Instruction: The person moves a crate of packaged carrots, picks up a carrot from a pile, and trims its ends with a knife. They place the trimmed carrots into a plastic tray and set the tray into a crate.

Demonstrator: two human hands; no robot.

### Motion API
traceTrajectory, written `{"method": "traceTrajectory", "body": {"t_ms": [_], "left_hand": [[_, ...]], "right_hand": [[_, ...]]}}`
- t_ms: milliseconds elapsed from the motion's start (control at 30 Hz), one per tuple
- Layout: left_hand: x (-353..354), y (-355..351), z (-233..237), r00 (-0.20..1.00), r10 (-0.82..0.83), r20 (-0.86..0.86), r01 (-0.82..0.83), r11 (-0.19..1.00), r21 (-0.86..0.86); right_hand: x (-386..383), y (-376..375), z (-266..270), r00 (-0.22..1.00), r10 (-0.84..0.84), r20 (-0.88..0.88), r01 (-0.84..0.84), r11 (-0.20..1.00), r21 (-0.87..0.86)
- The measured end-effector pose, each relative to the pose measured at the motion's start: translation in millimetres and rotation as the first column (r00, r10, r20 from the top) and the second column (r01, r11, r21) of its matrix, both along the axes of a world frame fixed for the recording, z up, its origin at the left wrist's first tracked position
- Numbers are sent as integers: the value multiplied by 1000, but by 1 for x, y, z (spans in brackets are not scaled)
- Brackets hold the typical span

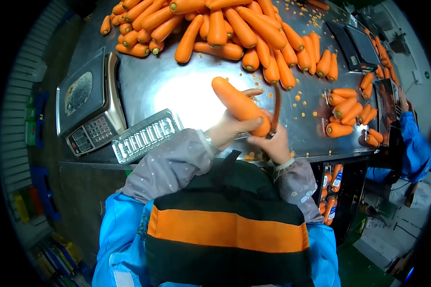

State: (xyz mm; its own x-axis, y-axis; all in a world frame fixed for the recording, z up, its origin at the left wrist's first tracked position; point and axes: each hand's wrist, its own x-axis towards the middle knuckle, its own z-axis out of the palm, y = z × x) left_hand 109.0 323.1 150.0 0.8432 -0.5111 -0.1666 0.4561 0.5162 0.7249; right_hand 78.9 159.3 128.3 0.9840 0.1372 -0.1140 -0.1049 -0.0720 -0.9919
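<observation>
My left hand (226, 130) is closed around a large carrot (238, 104), which tilts up and to the left above the metal table (187, 91). Close beside it, my right hand (276, 144) grips a knife (276, 109). The narrow blade points away from me and looks brownish, and its handle is mostly hidden in my fingers. The knife is by the thick lower end of the carrot; whether it touches is hard to see. A clear plastic tray (147, 136) lies left of my left hand, near the table's front edge.
A big heap of carrots (215, 28) covers the table's far side. At left stands a weighing scale (93, 112); another scale (357, 48) is at the far right. Carrots in trays (345, 112) and small orange scraps (299, 98) lie at right. Another person's blue sleeve (414, 143) shows there.
</observation>
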Motion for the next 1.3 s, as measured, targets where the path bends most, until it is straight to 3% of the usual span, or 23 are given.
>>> {"method": "traceTrajectory", "body": {"t_ms": [67,100,167,233,333,367,433,467,500,600,700,767,800,833,900,933,967,1067,1167,1233,1267,1300], "left_hand": [[1,-15,-6,983,-42,179,20,992,125],[0,-17,-24,958,-15,287,-100,918,383],[-3,-6,-67,870,-64,489,-379,546,747],[-6,11,-75,910,-138,392,-376,125,918],[-7,17,-99,958,-102,268,-250,160,955],[-6,15,-109,933,-120,339,-316,177,932],[-3,9,-130,869,-147,473,-439,215,873],[0,3,-140,900,-118,420,-372,295,880],[-1,-1,-159,874,-152,462,-398,320,860],[8,-18,-135,835,-380,398,-281,329,902],[41,-39,-109,643,-391,659,-634,212,744],[83,-62,-96,867,-186,462,-387,335,859],[104,-76,-93,957,-52,286,-244,394,886],[121,-88,-86,994,67,86,-108,470,876],[143,-105,-67,983,90,-162,94,511,854],[154,-118,-107,995,96,8,-50,443,895],[160,-129,-120,984,77,163,-178,284,942],[168,-145,-117,991,129,-18,-15,249,968],[161,-152,-139,965,247,85,-162,311,936],[157,-156,-163,921,340,189,-312,358,880],[146,-153,-174,910,366,193,-352,440,826],[134,-146,-153,943,313,112,-261,488,833]], "right_hand": [[10,-30,-2,1000,-12,-29,13,998,56],[16,-45,0,1000,-14,-11,15,999,46],[30,-77,-1,996,61,-63,-63,998,-15],[42,-93,-4,988,118,-99,-128,987,-99],[53,-102,-33,965,206,-161,-235,954,-187],[52,-107,-46,961,244,-132,-275,904,-328],[40,-111,-54,954,296,-40,-238,673,-700],[32,-116,-47,956,291,-33,-217,626,-749],[24,-122,-47,968,249,-26,-188,658,-729],[6,-156,-50,986,163,-28,-138,716,-684],[-4,-173,-41,995,99,-34,-97,747,-658],[-11,-176,-34,999,13,39,13,792,-610],[-14,-175,-31,995,-97,5,82,817,-571],[-17,-169,-22,983,-178,-41,129,836,-533],[-23,-165,-25,972,-233,-30,194,865,-463],[-26,-163,-29,967,-255,-24,221,878,-424],[-30,-162,-36,967,-256,-16,230,893,-387],[-27,-160,-46,966,-258,-25,232,903,-361],[13,-167,-88,944,-309,115,330,872,-362],[64,-149,-74,928,-333,168,373,805,-462],[88,-139,-71,930,-327,169,367,790,-491],[111,-129,-67,931,-322,173,364,774,-518]]}}
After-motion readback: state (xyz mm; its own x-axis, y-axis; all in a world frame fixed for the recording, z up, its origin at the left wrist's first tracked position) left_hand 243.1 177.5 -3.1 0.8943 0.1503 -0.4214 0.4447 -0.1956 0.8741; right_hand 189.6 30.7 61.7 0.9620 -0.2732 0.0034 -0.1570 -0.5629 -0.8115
